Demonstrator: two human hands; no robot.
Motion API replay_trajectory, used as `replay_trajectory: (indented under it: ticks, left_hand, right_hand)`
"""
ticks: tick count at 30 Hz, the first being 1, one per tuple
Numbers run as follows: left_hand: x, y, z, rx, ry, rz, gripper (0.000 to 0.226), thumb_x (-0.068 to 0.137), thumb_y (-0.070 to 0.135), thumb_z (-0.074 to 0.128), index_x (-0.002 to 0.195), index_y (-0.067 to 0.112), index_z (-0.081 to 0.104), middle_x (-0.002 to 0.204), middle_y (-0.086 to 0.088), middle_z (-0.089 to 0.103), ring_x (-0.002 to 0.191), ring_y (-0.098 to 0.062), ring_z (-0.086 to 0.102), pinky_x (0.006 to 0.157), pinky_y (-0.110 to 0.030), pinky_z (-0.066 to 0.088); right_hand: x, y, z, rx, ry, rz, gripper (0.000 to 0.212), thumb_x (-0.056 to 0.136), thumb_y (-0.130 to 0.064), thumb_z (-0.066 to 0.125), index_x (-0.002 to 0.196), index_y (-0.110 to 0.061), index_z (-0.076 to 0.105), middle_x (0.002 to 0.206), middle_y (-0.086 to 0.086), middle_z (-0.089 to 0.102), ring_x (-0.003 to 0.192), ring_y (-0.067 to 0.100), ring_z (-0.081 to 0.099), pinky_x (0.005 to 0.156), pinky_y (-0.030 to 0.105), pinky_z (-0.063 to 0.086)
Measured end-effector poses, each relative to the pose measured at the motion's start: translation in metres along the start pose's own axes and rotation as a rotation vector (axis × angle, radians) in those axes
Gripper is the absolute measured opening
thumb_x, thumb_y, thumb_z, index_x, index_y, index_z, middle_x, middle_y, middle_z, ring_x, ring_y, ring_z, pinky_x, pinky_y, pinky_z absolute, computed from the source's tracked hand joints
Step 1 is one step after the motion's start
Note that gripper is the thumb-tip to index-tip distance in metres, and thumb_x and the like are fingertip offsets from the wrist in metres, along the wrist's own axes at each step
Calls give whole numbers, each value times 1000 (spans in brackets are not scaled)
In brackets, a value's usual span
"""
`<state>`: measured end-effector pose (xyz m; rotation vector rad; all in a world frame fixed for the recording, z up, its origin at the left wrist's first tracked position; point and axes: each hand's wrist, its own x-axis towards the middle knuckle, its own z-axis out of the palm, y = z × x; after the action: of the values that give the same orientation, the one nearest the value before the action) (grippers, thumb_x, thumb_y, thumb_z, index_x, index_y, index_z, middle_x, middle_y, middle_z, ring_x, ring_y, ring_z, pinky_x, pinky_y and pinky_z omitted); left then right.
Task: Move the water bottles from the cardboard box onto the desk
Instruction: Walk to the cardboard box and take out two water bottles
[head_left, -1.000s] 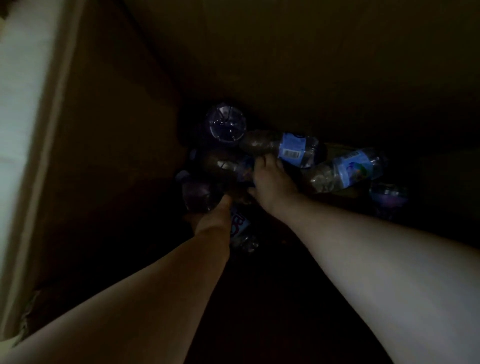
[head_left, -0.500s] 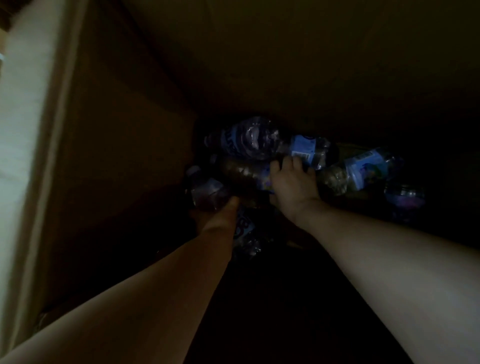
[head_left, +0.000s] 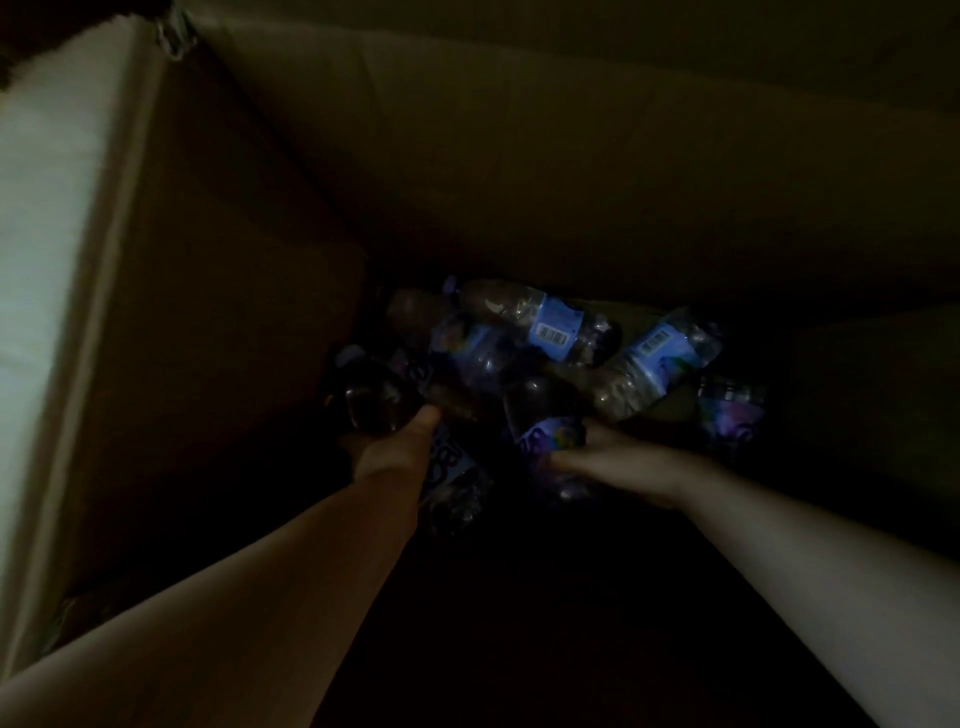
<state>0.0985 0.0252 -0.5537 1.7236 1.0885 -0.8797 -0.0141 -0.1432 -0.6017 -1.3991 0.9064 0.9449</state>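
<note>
I look down into a deep, dark cardboard box (head_left: 218, 291). Several clear water bottles with blue labels lie in a heap at its bottom, among them one with a barcode label (head_left: 550, 322) and another (head_left: 654, 358) to its right. My left hand (head_left: 400, 447) grips a bottle (head_left: 374, 400) at the heap's left side, thumb over it. My right hand (head_left: 618, 462) grips a bottle with a purple label (head_left: 550, 436), its fingers curled round it. The fingers of both hands are mostly hidden in shadow.
The box's tall brown walls rise all around, the left wall (head_left: 156, 364) and far wall (head_left: 571, 156) close to the heap. A pale surface (head_left: 47, 208) shows outside the box at the left. The near part of the box bottom is black.
My right hand has pulled back from the barcode-label bottle toward me and now holds a purple-label bottle. The bottles in the heap have shifted. My left hand stays on its bottle.
</note>
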Motion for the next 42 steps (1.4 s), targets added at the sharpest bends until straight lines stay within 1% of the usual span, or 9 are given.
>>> replay_trajectory:
  ticks: [4, 8, 13, 23, 26, 29, 32, 38, 42]
  left_hand:
    - [-7, 3, -7, 13, -80, -30, 78, 83, 34, 71, 146, 13, 31, 144, -14, 43, 129, -35, 44, 106, -45, 40]
    - [-30, 12, -20, 116, -190, -67, 69, 78, 39, 75, 135, 12, 48, 127, -17, 58, 110, -36, 59, 97, -48, 48]
    - [-77, 26, -37, 40, -460, -163, 44, 78, 44, 69, 103, 8, 66, 84, -14, 74, 68, -27, 73, 55, -34, 58]
    - [-170, 80, -83, -38, -707, -55, 67, 55, 45, 78, 106, 3, 65, 94, -18, 73, 78, -28, 73, 63, -37, 59]
    - [-195, 91, -104, -34, -709, -29, 63, 54, 46, 75, 99, 3, 66, 86, -17, 73, 70, -26, 73, 57, -34, 58]
    - [-222, 97, -121, -23, -683, -8, 64, 55, 47, 73, 100, 2, 64, 80, -16, 73, 63, -25, 71, 53, -30, 57]
    - [-241, 100, -140, -29, -624, 24, 57, 70, 44, 69, 109, 3, 61, 78, -16, 71, 58, -25, 70, 51, -30, 56]
    - [-272, 100, -197, -41, -581, 84, 39, 84, 39, 64, 103, 4, 62, 79, -17, 71, 61, -27, 69, 59, -35, 59]
    - [-292, 101, -246, -54, -509, 141, 53, 82, 37, 68, 122, 7, 53, 101, -23, 69, 77, -33, 67, 68, -43, 57]
  right_hand:
    - [-35, 3, 1, 434, -210, 262, 13, 88, -27, 64, 91, -15, 69, 77, 1, 74, 63, 9, 70, 52, 19, 53]
    - [-64, -3, -3, 681, -243, 284, 30, 69, -26, 67, 91, -8, 75, 94, 11, 74, 78, 19, 72, 68, 27, 58]
    - [-113, -32, -18, 805, -344, 105, 34, 71, -19, 74, 101, -3, 73, 102, 16, 73, 86, 25, 73, 69, 33, 59]
    - [-216, -117, -11, 679, -303, -120, 47, 69, -16, 66, 115, -4, 62, 108, 18, 69, 90, 28, 67, 85, 39, 54]
    - [-245, -140, 3, 555, -197, -181, 56, 66, -32, 82, 114, -11, 62, 106, 17, 71, 84, 26, 71, 77, 40, 57]
    - [-268, -163, 13, 469, -115, -188, 66, 63, -58, 71, 112, -15, 63, 96, 11, 75, 85, 24, 73, 73, 37, 60]
    - [-287, -183, 22, 459, -103, -159, 51, 77, -49, 70, 107, -9, 65, 90, 13, 75, 74, 22, 73, 59, 29, 59]
    - [-326, -219, 58, 317, -153, -137, 41, 91, -16, 60, 130, -4, 53, 123, 25, 62, 107, 38, 62, 97, 55, 48]
    - [-343, -247, 98, 173, -175, -113, 51, 81, -46, 69, 121, -14, 61, 115, 17, 69, 109, 35, 65, 97, 61, 45]
